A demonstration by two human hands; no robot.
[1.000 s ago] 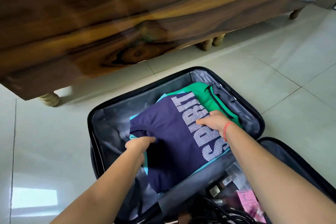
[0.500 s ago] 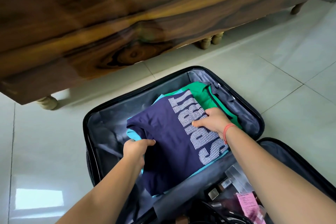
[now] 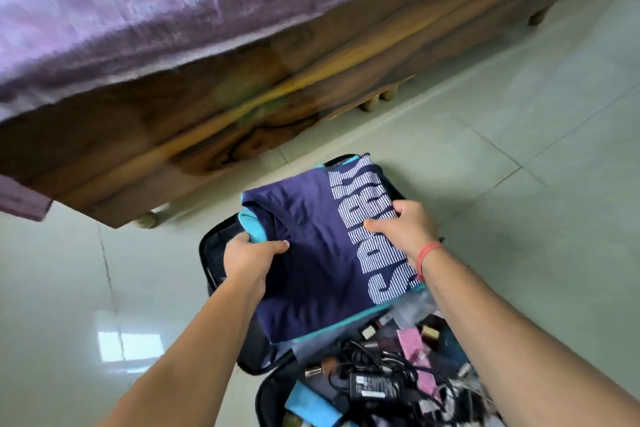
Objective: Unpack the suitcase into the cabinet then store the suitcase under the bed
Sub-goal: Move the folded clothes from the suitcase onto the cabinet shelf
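1. We hold the folded navy-blue cotton T-shirt with white striped lettering [image 3: 311, 253] between both hands. It appears raised over the far half of the open black hard-shell suitcase [image 3: 207, 253], with a folded teal garment [image 3: 250, 224] beneath it in the same stack.
2. The left grip [image 3: 252, 255] is clenched on the stack's left edge, thumb on top and fingers hidden underneath. The right grip [image 3: 408, 232] grasps the right edge over the lettering, thumb on top.
3. The stack's long axis runs away from us toward the bed. The grips sit on its opposite long sides, about mid-length, so neither hand is nearer.
4. The cabinet is not in view, so we judge the carry needs a turn away from here.
5. The dark wooden bed frame [image 3: 242, 114], under a purple sheet [image 3: 138, 10], stands just beyond the suitcase on the pale tiled floor [image 3: 519, 114].
6. The near half holds tangled black cables [image 3: 398, 362], a black power adapter [image 3: 367, 386] and a pink packet [image 3: 412, 350], just below the stack's near edge, which could brush them.
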